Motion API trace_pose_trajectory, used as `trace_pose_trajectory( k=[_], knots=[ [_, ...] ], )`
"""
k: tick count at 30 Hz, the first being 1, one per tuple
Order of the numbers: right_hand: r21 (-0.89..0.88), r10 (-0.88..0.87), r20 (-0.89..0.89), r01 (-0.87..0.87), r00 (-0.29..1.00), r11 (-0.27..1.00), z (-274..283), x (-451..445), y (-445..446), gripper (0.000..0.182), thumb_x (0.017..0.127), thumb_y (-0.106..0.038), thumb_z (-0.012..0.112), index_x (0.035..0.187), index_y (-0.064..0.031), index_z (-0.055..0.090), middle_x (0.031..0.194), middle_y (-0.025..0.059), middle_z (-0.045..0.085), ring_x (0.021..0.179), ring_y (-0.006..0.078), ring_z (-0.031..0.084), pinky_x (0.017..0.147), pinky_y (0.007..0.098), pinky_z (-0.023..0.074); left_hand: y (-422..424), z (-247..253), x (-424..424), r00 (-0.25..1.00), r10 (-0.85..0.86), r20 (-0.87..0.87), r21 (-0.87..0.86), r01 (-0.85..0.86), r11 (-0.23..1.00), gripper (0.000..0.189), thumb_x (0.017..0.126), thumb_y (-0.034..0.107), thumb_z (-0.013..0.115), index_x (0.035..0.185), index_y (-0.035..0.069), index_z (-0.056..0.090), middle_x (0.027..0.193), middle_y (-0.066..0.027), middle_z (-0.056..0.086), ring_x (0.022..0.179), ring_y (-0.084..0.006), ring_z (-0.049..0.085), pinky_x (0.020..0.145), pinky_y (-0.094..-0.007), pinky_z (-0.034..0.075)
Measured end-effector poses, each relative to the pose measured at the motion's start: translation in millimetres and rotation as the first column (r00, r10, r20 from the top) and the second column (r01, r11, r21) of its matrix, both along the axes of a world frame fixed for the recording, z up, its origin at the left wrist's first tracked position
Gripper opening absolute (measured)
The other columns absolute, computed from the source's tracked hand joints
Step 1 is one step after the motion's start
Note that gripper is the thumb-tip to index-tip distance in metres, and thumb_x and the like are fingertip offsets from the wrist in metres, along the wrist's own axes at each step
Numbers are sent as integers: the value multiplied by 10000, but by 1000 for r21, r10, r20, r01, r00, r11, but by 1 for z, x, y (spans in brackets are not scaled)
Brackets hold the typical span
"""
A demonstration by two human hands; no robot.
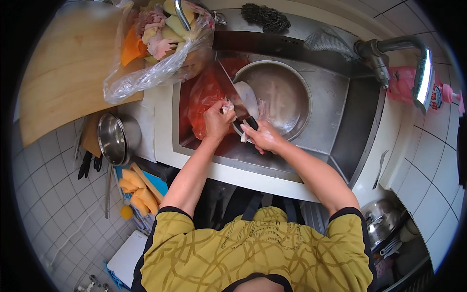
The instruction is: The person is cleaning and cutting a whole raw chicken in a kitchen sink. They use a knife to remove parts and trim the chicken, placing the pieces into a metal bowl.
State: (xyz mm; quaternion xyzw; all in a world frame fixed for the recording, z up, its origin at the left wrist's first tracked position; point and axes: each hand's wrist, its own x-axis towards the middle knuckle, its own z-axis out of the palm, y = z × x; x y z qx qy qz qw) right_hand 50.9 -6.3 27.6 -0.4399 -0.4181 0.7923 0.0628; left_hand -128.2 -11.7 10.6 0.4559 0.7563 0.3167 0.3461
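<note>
Over the left side of a steel sink, my left hand grips a small pale piece of raw meat. My right hand is closed around the black handle of a cleaver, whose broad blade points up and to the left beside my left hand. A pale strip hangs by the right fingers; what it is I cannot tell. Beneath the hands, a round steel basin holds water and a large piece of raw poultry, partly behind the blade. A red plastic bag lies left of the basin.
A clear plastic bag of peels and scraps leans over the sink's upper left corner, by a wooden board. A faucet juts in at right, near a pink bottle. Scouring mesh lies behind the sink. Steel pot at left.
</note>
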Motion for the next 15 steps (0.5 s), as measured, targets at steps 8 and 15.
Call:
trace_pose_trajectory(
  k=[8, 15],
  knots=[
    [-401, 114, -47, -123, 992, 908, 21, 43, -7, 372, 924, -382, 507, 813, -32, 450, 494, -17, 310, 353, 87, 296, 325, 279, 292, -7, -23, -29, 996, 67, 56, 133, -74, 988, 159, 681, 36, 640, 833, -8, 635, 722, -75, 644, 625, -116, 600, 591, -255, 490],
    [-392, -1, -148, -58, 989, 918, -8, -9, 14, 361, 920, -371, 518, 819, -30, 463, 499, -19, 326, 361, 90, 308, 331, 270, 293, -6, 11, -13, 998, -5, -65, 20, 7, 1000, 141, 705, 20, 638, 844, -3, 626, 721, -62, 632, 658, -120, 613, 588, -258, 494]
  ],
)
